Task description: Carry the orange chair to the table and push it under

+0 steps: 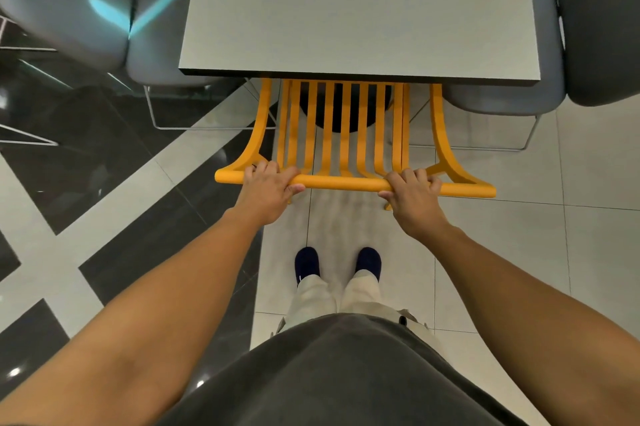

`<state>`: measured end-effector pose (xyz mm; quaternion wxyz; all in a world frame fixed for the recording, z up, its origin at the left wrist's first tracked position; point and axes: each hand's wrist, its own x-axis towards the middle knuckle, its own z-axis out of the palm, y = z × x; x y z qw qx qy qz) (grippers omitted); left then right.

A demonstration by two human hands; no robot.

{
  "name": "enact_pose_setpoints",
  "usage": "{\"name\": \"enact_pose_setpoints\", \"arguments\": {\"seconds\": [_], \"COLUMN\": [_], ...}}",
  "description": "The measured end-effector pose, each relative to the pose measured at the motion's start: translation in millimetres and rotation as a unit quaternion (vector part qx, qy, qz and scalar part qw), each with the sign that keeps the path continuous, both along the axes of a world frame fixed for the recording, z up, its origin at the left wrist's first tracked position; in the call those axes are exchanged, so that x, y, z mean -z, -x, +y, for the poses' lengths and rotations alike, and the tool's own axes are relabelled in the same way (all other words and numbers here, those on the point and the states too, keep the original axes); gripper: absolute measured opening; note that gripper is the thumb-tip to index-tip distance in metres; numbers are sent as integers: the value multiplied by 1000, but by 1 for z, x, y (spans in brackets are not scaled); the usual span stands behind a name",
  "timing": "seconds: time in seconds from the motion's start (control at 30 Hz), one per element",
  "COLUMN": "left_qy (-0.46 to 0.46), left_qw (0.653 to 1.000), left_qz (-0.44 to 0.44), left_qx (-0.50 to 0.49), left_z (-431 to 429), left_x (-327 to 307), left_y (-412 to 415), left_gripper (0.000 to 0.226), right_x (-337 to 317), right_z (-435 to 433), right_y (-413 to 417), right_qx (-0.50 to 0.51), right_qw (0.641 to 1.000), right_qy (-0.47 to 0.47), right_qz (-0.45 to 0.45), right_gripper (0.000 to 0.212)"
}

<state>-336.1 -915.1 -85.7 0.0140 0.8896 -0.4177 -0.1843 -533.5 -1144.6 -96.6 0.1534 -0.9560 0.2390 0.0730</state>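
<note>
Head view: I see the left hand (268, 192) and right hand (414, 197) clenched around the top rail of the orange slatted chair (346, 135), its seat tucked beneath the near edge of the grey rectangular table (360, 10).

No words, labels, brands, numbers or signs can be read anywhere in view.

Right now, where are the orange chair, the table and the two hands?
orange chair (341, 128): head view, a middle back slat.
table (360, 10): head view, bare grey top.
left hand (268, 192): head view, its back.
right hand (414, 199): head view, its back.
</note>
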Motion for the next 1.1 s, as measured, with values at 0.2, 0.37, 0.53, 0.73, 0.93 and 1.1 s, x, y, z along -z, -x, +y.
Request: {"name": "enact_pose_setpoints", "arguments": {"seconds": [0.2,0.37,0.53,0.73,0.93,1.1], "left_qy": [1,6,2,-4,-34,-83], "left_qw": [1000,1000,1000,1000,999,989], "left_qz": [-7,-15,-13,-20,21,123], "left_qx": [-2,7,10,13,-2,-14], "left_z": [-4,-4,-3,-3,-2,-23], "left_x": [2,3,2,2,-1,-31], "left_y": [5,6,5,5,7,-14], "left_gripper": [44,47,47,47,49,76], "right_x": [1,1,0,1,-8,-40], "right_z": [-7,-10,-7,-6,-3,-22], "right_y": [4,5,4,4,4,-27], "right_qx": [-4,-6,-6,-6,-23,-28], "right_qw": [1000,1000,1000,1000,998,991], "right_qy": [-3,-11,-3,6,21,-22], "right_qz": [-12,-4,8,3,56,131], "right_gripper": [40,39,39,40,53,89]}}
